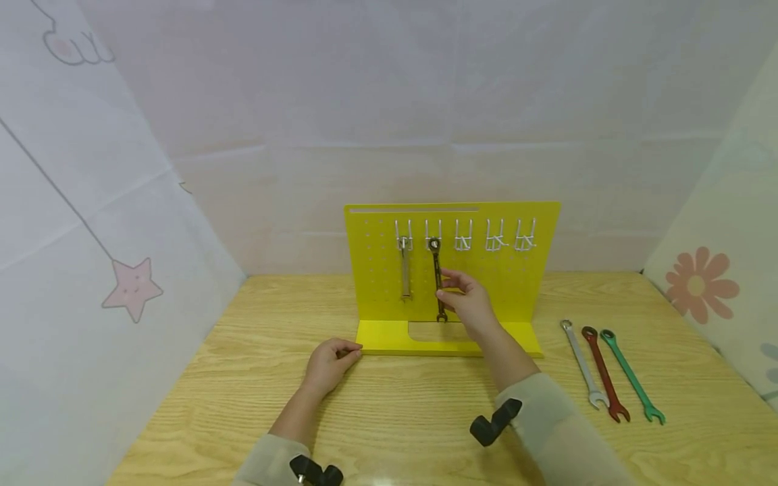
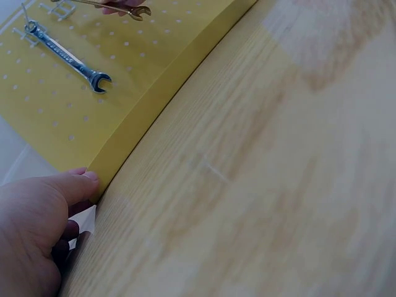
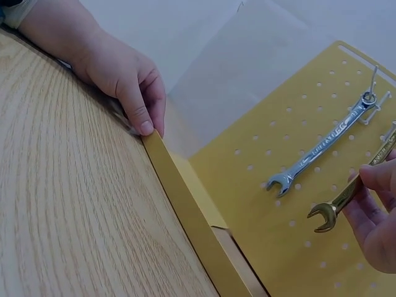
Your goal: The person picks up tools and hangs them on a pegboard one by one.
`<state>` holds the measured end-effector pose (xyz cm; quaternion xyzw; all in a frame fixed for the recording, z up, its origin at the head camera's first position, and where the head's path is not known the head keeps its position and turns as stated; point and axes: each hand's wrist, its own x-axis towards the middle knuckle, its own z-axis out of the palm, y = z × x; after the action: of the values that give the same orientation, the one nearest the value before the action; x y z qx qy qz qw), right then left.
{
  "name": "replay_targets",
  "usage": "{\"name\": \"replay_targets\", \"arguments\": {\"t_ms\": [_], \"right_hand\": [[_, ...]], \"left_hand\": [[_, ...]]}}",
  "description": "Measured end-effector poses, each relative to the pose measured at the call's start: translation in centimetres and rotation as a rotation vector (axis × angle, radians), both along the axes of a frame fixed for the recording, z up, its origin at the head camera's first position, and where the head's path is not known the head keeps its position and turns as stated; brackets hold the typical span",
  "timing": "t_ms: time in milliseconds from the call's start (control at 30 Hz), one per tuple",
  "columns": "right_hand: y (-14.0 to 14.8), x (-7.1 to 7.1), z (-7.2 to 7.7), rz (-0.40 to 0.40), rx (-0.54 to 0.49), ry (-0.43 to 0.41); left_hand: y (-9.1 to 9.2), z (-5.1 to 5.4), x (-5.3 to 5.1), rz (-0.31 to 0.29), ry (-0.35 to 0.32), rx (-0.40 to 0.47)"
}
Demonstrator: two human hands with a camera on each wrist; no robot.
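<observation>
Left hand (image 1: 328, 368) pinches the yellow pegboard's (image 1: 512, 291) left front corner; right hand (image 1: 468, 304) pinches a brass-toned wrench (image 1: 437, 271) along its shank. Worktop (image 1: 395, 408) carries the board, which stands upright. Brass-toned wrench is near vertical, jaw end down, ring end at the second hook (image 1: 440, 230) from left: at right hand's fingertips, up and right of left hand. Hung silver wrench (image 1: 405, 271) just left of it. Loose silver (image 1: 582, 361), red (image 1: 604, 373) and green wrenches (image 1: 631, 373) lie right of right hand.
</observation>
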<state>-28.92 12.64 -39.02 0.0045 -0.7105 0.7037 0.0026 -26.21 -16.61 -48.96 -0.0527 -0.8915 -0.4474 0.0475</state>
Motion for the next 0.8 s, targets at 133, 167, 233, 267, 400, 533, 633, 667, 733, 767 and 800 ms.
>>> {"name": "replay_targets", "arguments": {"t_ms": [133, 167, 233, 267, 400, 533, 633, 667, 733, 767, 800], "right_hand": [[-0.3, -0.2, 0.0, -0.011, -0.011, 0.0], [-0.3, -0.3, 0.0, -0.014, -0.013, 0.001], [-0.5, -0.4, 0.0, -0.018, -0.018, 0.006], [-0.5, -0.5, 0.0, -0.021, -0.018, 0.009], [-0.6, -0.6, 0.0, -0.031, -0.022, 0.006], [-0.7, -0.7, 0.0, -0.038, -0.023, 0.006], [-0.8, -0.8, 0.0, -0.044, -0.027, 0.01], [-0.8, -0.9, 0.0, -0.047, -0.027, 0.012], [-0.8, -1.1, -0.1, -0.052, -0.026, 0.014], [-0.8, -1.1, -0.1, -0.056, -0.023, 0.013], [-0.9, -1.2, -0.1, -0.058, -0.022, 0.013]], "left_hand": [[0.0, -0.1, 0.0, -0.001, -0.005, -0.001], [0.0, -0.1, 0.0, -0.002, -0.006, -0.002], [0.0, -0.1, 0.1, -0.002, -0.007, -0.002], [0.0, -0.1, 0.1, -0.001, -0.007, -0.003], [0.0, -0.1, 0.1, 0.001, -0.004, -0.007], [0.0, 0.0, 0.1, -0.001, 0.004, -0.013], [0.0, 0.2, 0.1, -0.002, 0.005, -0.017], [0.0, 0.2, 0.1, -0.003, 0.005, -0.018], [0.0, 0.2, 0.1, -0.003, 0.003, -0.014], [0.0, 0.3, 0.1, -0.003, 0.002, -0.012], [0.0, 0.3, 0.1, -0.005, 0.003, -0.013]]}}
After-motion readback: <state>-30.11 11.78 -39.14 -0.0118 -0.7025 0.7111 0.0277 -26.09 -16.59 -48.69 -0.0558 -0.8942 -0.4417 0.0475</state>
